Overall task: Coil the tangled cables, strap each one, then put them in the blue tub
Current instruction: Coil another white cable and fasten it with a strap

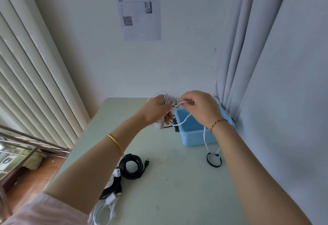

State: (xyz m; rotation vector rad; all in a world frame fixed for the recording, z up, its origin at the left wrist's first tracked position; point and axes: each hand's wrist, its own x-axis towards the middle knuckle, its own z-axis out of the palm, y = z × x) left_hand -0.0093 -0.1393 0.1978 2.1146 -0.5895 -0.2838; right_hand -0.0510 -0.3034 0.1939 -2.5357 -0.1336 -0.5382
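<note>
White cable coil (166, 99) gripped by left hand (156, 112) at the table's (177, 192) 12 o'clock edge.
Right hand (200, 108) pinches its loose strand above the blue tub (195, 137) at 1 o'clock; black coiled cable (132, 167) lies at 9, black strap (214, 160) at 3.

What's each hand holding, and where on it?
The left hand grips the coiled white cable bundle around its loops; the right hand pinches the loose white strand beside the bundle.
</note>
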